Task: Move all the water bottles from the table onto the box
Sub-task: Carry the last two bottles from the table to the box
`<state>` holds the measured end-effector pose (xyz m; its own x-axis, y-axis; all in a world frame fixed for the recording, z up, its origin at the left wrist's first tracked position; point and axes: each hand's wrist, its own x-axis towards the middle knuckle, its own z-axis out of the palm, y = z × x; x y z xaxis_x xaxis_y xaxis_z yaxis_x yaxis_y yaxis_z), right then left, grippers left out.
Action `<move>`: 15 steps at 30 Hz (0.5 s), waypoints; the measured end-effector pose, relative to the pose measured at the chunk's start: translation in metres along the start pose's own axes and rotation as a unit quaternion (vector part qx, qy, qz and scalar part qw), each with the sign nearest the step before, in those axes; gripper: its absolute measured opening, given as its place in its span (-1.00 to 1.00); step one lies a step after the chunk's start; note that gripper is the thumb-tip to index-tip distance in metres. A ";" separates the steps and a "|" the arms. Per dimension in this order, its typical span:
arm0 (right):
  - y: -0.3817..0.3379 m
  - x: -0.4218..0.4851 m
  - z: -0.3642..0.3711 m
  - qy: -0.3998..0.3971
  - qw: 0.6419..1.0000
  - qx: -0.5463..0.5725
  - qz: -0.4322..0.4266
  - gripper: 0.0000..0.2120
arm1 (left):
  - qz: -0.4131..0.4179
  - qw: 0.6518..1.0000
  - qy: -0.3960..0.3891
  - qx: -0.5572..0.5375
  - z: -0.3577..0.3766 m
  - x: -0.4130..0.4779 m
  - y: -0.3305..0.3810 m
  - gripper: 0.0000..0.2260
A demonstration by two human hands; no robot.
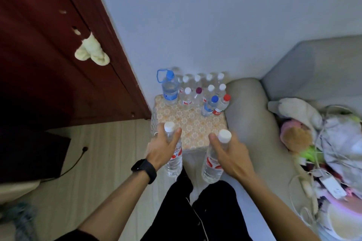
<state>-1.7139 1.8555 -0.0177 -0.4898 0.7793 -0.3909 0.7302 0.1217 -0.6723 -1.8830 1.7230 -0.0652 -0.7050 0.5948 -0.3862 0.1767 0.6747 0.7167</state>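
Observation:
My left hand (163, 146) grips a clear white-capped water bottle (174, 162) by its neck. A second white-capped water bottle (212, 164) hangs from my right hand (231, 154), held near the cap. Both bottles are upright, in the air just in front of the near edge of the box (190, 125), which has a floral orange cover. At the box's far side stand several bottles: a large blue-capped jug (170, 89), a blue-capped bottle (209, 105), a red-capped bottle (222, 104), a purple-capped one (198, 93) and rows of white-capped ones (196, 82).
A dark red door (58, 55) with a pale cloth (92, 51) on its handle stands at the left. A grey sofa (252, 123) runs along the right, piled with soft toys, cables and clothes (323, 143). Wooden floor (109, 154) lies left of my black-trousered legs.

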 end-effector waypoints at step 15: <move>0.072 0.165 0.092 -0.104 0.994 0.021 0.031 -0.57 | -0.036 0.989 -0.134 -0.042 0.082 0.150 -0.065 -0.73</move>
<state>-1.7862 1.9362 -0.1887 -0.5356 0.6395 -0.5516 0.7440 0.0482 -0.6665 -1.9435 1.8043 -0.2174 -0.5036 0.6490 -0.5703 0.0676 0.6876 0.7229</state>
